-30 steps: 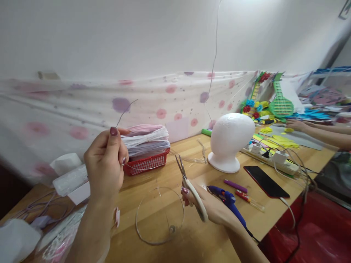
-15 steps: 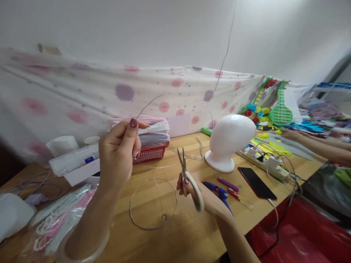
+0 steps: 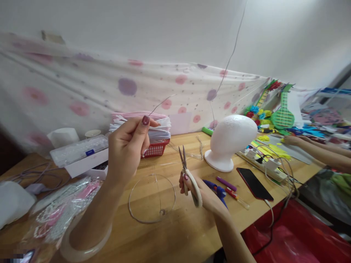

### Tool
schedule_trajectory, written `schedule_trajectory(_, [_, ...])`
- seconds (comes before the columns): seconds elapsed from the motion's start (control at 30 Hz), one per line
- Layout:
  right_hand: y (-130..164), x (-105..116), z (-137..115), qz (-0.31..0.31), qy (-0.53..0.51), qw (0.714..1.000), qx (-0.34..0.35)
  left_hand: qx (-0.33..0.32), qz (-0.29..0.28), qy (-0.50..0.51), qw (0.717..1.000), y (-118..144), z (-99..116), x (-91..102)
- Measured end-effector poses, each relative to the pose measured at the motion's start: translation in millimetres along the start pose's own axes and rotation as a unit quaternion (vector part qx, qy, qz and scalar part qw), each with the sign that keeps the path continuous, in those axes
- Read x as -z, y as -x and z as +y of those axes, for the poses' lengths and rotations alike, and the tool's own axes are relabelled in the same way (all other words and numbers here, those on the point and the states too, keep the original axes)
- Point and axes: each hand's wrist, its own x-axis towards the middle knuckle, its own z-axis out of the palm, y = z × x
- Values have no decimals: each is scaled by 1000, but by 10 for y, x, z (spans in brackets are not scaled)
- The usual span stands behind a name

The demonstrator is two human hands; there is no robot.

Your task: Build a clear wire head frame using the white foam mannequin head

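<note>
Pinched between thumb and fingers of my left hand [image 3: 127, 144] is a thin wire [image 3: 161, 103], its free end bending up and to the right. My right hand [image 3: 196, 188] is wrapped round the white handles of a pair of scissors [image 3: 184, 160], whose blades point up and stand slightly apart. The blades are clear of the wire. Below, between my hands, a wire hoop [image 3: 129, 204] lies on the wooden table [image 3: 181, 233], with a straight piece of wire across it.
A white foam head [image 3: 233, 140] stands right of the scissors. Near it lie a blue glue gun [image 3: 215, 188], a phone [image 3: 254, 183] and a power strip [image 3: 276, 174] with cables. Behind my left hand sits a red basket [image 3: 155, 149]. A co-worker's arm [image 3: 312, 149] reaches in at far right.
My left hand with the wire has moved to the right and slightly up. The scissors stay nearly in place in my right hand. The view has shifted a little.
</note>
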Motion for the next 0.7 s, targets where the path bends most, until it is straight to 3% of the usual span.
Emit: schedule_trajectory(0.7, [-62,-59,-92,25,13,999,-27,40,-23,-11,999,18,-50,10])
